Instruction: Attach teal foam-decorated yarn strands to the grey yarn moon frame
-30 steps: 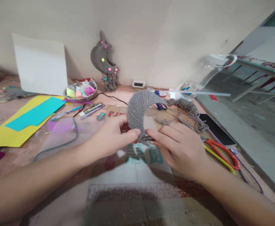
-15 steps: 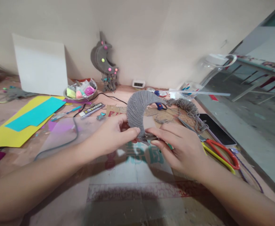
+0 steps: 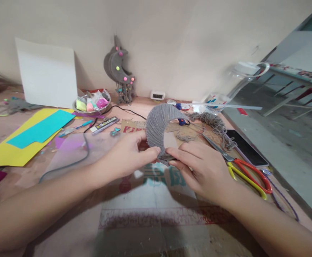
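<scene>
A crescent moon wrapped in grey yarn (image 3: 156,125) is held up over the middle of the table. My left hand (image 3: 136,151) grips its lower left side, thumb in front and fingers behind. At the moon's lower tip, my right hand (image 3: 198,164) pinches grey yarn strands (image 3: 168,157) between thumb and forefinger. Its other fingers are curled. Behind the right hand lies a loose bundle of grey yarn (image 3: 211,125). Scissors with red and yellow handles (image 3: 249,175) rest beside the right wrist.
A finished-looking grey moon ornament (image 3: 118,67) hangs on the wall. A bowl of coloured clay packets (image 3: 91,103) stands at the back left, near yellow and blue sheets (image 3: 40,130). On the right are a phone (image 3: 246,148), a clear bottle (image 3: 238,80) and a glue stick (image 3: 230,105).
The moon has shifted slightly to the right and turned a little in my left hand. My right hand has moved slightly left, still pinching at the lower tip.
</scene>
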`<action>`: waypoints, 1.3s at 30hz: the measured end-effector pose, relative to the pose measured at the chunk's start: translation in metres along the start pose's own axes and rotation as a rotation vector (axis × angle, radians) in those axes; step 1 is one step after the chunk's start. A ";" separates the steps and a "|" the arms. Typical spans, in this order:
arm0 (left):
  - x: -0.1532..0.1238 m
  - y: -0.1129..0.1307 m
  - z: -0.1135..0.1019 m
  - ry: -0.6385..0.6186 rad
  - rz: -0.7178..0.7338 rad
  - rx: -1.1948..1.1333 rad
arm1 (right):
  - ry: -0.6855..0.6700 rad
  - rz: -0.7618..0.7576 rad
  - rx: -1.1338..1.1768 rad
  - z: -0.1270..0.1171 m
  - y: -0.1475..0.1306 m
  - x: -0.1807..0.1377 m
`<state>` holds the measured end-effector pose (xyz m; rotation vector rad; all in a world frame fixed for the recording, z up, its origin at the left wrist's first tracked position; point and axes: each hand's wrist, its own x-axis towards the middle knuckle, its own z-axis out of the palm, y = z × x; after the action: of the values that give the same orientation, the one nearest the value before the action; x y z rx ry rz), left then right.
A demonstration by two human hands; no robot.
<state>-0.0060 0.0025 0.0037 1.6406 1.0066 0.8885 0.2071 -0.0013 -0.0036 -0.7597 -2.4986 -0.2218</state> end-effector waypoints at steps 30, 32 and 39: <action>0.002 0.001 -0.002 -0.061 -0.066 -0.130 | -0.103 0.604 0.728 -0.006 -0.010 0.013; 0.002 0.000 -0.001 -0.072 -0.051 -0.153 | -0.140 0.651 0.800 -0.002 -0.012 0.014; -0.002 0.001 0.009 -0.126 -0.148 -0.099 | -0.129 0.664 0.843 0.001 -0.013 0.011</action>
<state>0.0009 -0.0028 0.0020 1.4995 0.9683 0.7163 0.1914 -0.0069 0.0007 -1.1477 -1.9888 1.0555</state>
